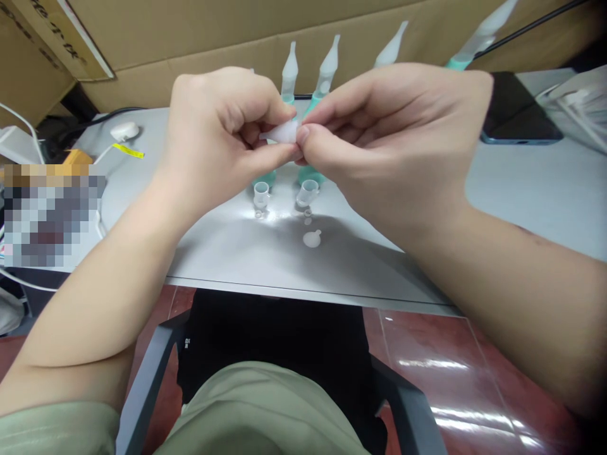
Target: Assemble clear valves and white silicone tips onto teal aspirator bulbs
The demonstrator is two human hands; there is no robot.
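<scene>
Between the fingertips of my left hand (pixel 232 123) and my right hand (pixel 384 133) is a small white tapered nozzle tip (pixel 284 132). Both hands pinch it, the left toward its narrow end and the right at its wide end. Just below the hands, a clear plastic cup piece (pixel 260 194) and a second clear cup piece (pixel 308 193) stand on the table. In front of them lies a flat white disc with a tab (pixel 312 239). Behind the hands rise a white-tipped green bulb (pixel 290 69) and another one (pixel 327 69), partly hidden.
More white-tipped pieces (pixel 392 45) stand at the back, one at the far right (pixel 484 35). A dark phone (pixel 519 110) lies right on the grey table (pixel 227 253). Cables and a white plug (pixel 124 131) are at left. A cardboard wall (pixel 199 38) closes the back.
</scene>
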